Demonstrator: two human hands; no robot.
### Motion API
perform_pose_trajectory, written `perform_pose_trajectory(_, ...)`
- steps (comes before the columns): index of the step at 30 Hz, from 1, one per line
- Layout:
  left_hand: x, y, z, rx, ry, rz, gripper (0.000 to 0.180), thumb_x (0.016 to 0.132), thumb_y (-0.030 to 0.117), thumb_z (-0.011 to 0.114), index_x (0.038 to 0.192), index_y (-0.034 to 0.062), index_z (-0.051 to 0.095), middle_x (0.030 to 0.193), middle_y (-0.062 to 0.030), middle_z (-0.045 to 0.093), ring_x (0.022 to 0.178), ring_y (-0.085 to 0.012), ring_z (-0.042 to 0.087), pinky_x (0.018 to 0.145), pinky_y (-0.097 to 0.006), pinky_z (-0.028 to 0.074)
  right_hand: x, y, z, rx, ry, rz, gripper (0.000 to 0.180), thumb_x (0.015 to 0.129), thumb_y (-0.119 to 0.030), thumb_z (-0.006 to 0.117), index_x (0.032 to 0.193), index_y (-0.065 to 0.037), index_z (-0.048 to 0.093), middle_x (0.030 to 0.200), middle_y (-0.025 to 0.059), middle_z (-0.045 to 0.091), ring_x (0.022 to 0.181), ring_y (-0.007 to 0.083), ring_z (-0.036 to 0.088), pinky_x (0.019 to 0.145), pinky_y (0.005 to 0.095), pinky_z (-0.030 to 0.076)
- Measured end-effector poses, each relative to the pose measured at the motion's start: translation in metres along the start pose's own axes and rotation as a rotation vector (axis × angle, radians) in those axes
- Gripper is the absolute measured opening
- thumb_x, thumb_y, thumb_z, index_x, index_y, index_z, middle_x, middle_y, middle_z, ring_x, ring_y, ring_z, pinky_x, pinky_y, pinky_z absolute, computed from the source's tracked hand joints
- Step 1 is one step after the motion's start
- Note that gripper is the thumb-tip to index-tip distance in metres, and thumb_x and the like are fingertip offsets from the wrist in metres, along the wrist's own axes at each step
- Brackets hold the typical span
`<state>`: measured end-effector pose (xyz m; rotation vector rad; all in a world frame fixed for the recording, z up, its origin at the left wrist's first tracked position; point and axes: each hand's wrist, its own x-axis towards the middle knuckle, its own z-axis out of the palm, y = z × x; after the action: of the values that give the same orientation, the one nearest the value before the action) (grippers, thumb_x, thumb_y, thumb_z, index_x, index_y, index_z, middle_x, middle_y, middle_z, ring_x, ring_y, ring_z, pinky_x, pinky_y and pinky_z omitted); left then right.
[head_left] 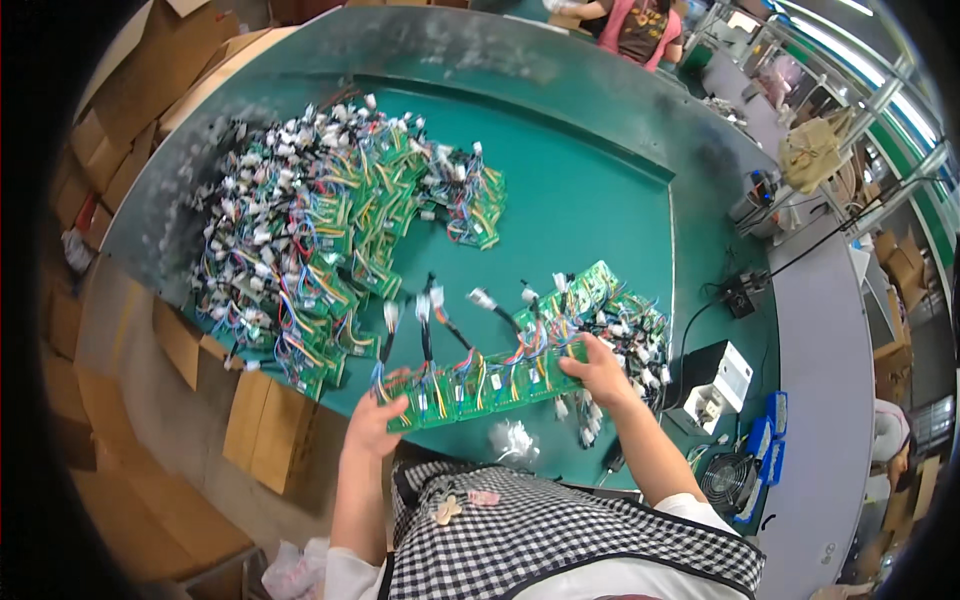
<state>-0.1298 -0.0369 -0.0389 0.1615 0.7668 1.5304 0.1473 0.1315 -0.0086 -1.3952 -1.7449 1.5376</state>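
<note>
Between my two hands is a long green circuit board panel (482,390), made of several joined boards, with bundles of coloured wires and white connectors rising from it. My left hand (375,415) grips its left end, thumb on top. At the right end my right hand (598,372) is closed round the edge. The panel is held above the near part of the green table, slightly tilted, its right end farther from me. Just beyond my right hand lies a heap of wired circuit boards (635,340), partly overlapped by the panel. Small white connectors (513,441) lie in a clump nearer me.
A large pile of wired circuit boards (290,220) covers the table's left side. Rightward stand a white and black box (712,385), a black fan (728,480) and blue blocks (770,445). Cardboard boxes (265,425) sit at the left. Another person (640,30) is beyond the table.
</note>
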Motion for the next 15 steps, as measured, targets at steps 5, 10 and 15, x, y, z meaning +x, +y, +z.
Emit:
perform_pose_trajectory(5,0.024,-0.038,-0.007,0.225,0.331,0.264,0.041,0.073,-0.012,0.053,0.112,-0.0013,0.046,0.098,-0.0092,0.057,0.088,-0.0190,0.056,0.078,-0.034,0.047,0.045,0.015,0.027,-0.630,0.404,-0.201,0.024,0.071,-0.011,0.063,0.091,-0.002,0.051,0.080,0.0205,0.061,0.071,0.0428,0.057,0.063,0.0478,0.044)
perform_pose_trajectory(10,0.028,-0.007,0.003,0.171,0.296,0.282,0.037,0.074,-0.012,0.053,0.108,-0.0003,0.046,0.098,-0.0086,0.056,0.088,-0.0182,0.056,0.079,-0.033,0.046,0.065,0.001,0.015,-0.044,-0.016,-0.085,0.032,0.073,-0.002,0.062,0.103,0.001,0.050,0.088,0.0090,0.059,0.075,0.0144,0.056,0.069,0.0288,0.046)
perform_pose_trajectory(15,0.039,0.006,0.003,0.194,0.203,0.205,0.039,0.074,-0.012,0.053,0.110,0.0009,0.045,0.098,-0.0077,0.055,0.087,-0.0183,0.057,0.078,-0.033,0.047,0.074,0.027,0.054,0.339,0.071,0.064,0.053,0.073,-0.009,0.065,0.119,0.002,0.043,0.097,0.0123,0.057,0.081,0.0197,0.056,0.072,0.0335,0.046)
